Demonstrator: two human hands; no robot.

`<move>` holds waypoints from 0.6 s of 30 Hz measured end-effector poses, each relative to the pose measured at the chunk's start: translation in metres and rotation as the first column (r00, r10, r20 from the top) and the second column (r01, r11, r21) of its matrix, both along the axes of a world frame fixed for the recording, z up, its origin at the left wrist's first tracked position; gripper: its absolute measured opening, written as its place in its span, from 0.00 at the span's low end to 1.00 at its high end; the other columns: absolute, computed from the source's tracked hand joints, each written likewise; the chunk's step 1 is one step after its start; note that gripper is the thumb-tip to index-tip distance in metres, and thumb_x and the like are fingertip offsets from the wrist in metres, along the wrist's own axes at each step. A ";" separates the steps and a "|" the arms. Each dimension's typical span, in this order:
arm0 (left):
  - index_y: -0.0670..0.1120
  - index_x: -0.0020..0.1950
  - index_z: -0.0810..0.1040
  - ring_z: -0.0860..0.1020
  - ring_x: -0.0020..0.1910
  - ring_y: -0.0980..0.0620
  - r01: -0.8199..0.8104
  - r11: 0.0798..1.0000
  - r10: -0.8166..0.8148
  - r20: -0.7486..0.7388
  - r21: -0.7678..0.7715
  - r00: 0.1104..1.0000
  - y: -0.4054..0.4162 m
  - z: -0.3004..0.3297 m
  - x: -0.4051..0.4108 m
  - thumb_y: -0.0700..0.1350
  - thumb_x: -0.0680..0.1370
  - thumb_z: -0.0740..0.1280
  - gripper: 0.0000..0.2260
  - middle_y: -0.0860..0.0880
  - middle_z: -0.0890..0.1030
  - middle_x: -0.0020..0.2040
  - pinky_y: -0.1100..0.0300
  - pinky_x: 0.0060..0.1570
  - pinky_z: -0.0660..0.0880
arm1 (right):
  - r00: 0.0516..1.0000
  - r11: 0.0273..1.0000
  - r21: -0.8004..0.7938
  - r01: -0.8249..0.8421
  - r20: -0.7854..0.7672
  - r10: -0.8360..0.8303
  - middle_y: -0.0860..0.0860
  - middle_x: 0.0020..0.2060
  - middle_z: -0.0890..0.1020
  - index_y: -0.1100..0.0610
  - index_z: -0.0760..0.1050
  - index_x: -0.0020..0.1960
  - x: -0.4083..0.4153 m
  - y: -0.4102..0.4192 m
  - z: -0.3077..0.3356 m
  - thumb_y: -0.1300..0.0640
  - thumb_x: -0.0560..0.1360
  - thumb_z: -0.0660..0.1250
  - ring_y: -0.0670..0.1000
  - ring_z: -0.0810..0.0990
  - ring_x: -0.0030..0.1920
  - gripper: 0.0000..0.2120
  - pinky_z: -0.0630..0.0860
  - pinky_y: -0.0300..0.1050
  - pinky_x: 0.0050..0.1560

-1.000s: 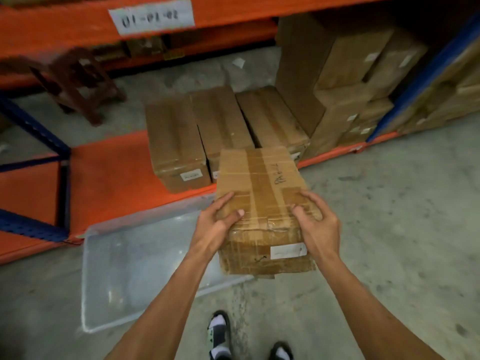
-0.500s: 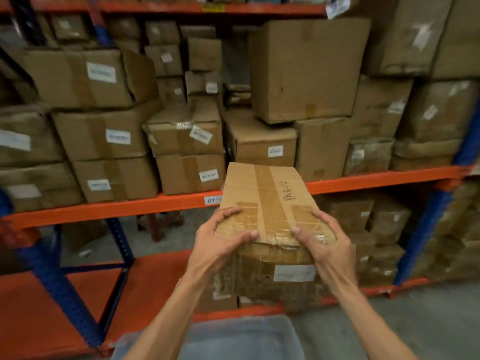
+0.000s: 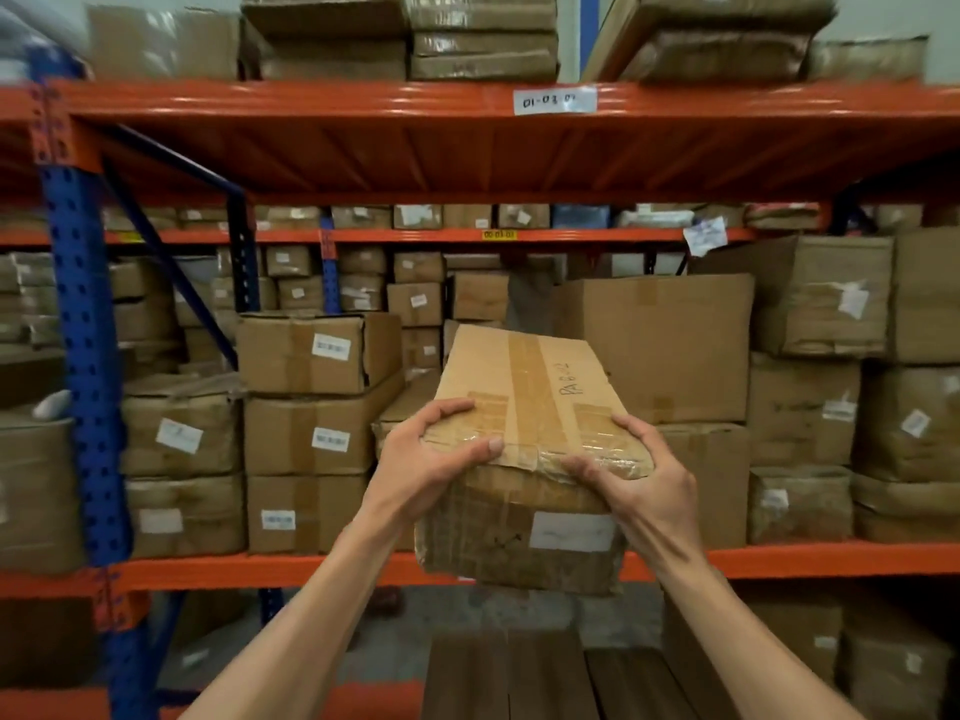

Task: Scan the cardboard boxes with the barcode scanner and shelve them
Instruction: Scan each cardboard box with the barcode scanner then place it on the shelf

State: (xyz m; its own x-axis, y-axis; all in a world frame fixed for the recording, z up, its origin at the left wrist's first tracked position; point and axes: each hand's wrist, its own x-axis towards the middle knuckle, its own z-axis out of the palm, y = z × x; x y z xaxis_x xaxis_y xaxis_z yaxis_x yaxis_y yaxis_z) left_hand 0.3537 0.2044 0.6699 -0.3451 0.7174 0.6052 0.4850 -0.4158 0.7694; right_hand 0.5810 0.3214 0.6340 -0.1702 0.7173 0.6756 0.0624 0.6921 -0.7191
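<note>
Head view: left hand and right hand grip the cardboard box, fingers curled over its near top edge. Advise keeping it level toward the middle shelf.

Left hand: fingers curled over the cardboard box's near left corner, thumb along its front edge.
Right hand: gripping the near right corner.
Forearms: both bare, extended forward and raised.
</note>
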 end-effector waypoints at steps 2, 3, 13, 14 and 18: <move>0.61 0.59 0.81 0.79 0.55 0.62 -0.021 1.000 0.021 -0.029 0.013 0.999 0.010 0.013 -0.020 0.64 0.59 0.79 0.29 0.59 0.80 0.59 0.69 0.49 0.76 | 0.998 0.999 0.034 -0.024 0.057 0.022 0.39 0.54 0.79 0.43 0.72 0.71 -0.015 0.015 0.013 0.21 0.52 0.74 0.43 0.81 0.55 0.52 0.83 0.48 0.56; 0.60 0.59 0.81 0.79 0.55 0.61 -0.029 0.999 0.029 -0.041 0.020 0.999 0.016 0.019 -0.031 0.65 0.58 0.79 0.31 0.59 0.80 0.59 0.69 0.49 0.76 | 0.995 0.998 0.053 -0.040 0.093 0.035 0.38 0.53 0.78 0.43 0.71 0.71 -0.025 0.024 0.019 0.20 0.51 0.74 0.41 0.80 0.54 0.53 0.82 0.45 0.56; 0.59 0.64 0.77 0.69 0.71 0.57 0.020 0.989 0.005 -0.163 0.146 0.987 0.118 0.030 -0.183 0.53 0.67 0.81 0.27 0.58 0.73 0.68 0.62 0.61 0.76 | 0.960 0.959 0.065 -0.275 0.073 0.270 0.33 0.65 0.71 0.22 0.56 0.69 -0.175 0.123 0.050 0.30 0.63 0.76 0.44 0.77 0.65 0.42 0.78 0.47 0.63; 0.60 0.63 0.78 0.65 0.74 0.60 -0.007 0.980 0.041 -0.167 0.197 0.985 0.132 0.029 -0.195 0.52 0.69 0.80 0.25 0.60 0.72 0.70 0.66 0.61 0.73 | 0.966 0.964 0.084 -0.253 0.073 0.248 0.31 0.69 0.67 0.20 0.54 0.71 -0.195 0.135 0.046 0.31 0.67 0.74 0.47 0.72 0.70 0.40 0.75 0.51 0.69; 0.62 0.59 0.83 0.69 0.70 0.64 -0.063 0.921 0.159 -0.221 0.385 0.962 0.186 0.031 -0.240 0.50 0.73 0.75 0.15 0.57 0.71 0.71 0.64 0.63 0.75 | 0.995 0.976 0.203 -0.079 0.073 0.065 0.34 0.79 0.48 0.16 0.57 0.68 -0.263 0.179 0.040 0.37 0.78 0.62 0.44 0.50 0.80 0.24 0.60 0.57 0.79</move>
State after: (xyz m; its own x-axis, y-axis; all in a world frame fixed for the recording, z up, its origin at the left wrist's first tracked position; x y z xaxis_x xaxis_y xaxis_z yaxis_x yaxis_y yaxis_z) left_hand 0.1140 0.3907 0.7007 -0.2171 0.3903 0.8947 0.6967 -0.5801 0.4221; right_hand 0.3177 0.4999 0.6737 -0.2653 0.5487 0.7928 0.0494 0.8289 -0.5572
